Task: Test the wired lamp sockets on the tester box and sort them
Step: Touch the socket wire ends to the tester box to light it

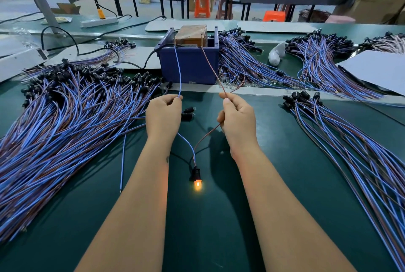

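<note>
step: testing, small amber bulb [197, 184] in black socket lit | left grip [164, 116] pinches blue wire [179, 74], right grip [237, 116] pinches brown wire [211, 64] to blue tester box [189, 64] | next: probably lift wires, sort socket onto a worktop-side pile

Both forearms bare, reaching forward side by side, well apart. Left hand [164, 116] back-up, fingers curled, thumb and forefinger pinching at the top. Right hand [237, 118] likewise raised, thumb side toward camera, fingers curled in, thumb tip pressed to forefinger. Hands level, apart, wrists straight.
</note>
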{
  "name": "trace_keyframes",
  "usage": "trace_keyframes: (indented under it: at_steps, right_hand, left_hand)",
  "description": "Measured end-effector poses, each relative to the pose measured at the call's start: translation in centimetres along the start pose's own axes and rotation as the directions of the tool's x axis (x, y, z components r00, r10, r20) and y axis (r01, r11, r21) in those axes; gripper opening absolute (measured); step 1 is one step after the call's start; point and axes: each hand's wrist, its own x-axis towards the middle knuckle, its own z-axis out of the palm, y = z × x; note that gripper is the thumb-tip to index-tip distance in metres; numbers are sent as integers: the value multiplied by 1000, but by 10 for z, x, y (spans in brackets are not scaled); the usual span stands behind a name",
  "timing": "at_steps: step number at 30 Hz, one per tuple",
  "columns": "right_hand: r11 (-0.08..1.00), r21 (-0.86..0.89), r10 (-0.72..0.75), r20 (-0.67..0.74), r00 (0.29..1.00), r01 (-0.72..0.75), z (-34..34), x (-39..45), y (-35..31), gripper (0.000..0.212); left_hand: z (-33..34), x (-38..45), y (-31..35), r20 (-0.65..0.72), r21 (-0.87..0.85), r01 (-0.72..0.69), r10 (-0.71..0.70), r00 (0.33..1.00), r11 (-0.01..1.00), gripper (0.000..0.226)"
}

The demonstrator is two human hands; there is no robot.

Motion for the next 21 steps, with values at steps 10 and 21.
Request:
trace_keyframes:
  at_steps: [10,21]
  right_hand:
    - [999,41,33,-29,999,-32,0,2,0,28]
    - [981,-109,-148,98,984,158,8,-6,2,27]
  left_hand:
    - [2,3,-2,-11,50,-44,45,999,998,31]
    - [13,-8,7,83,-147,-19,31,996,989,16]
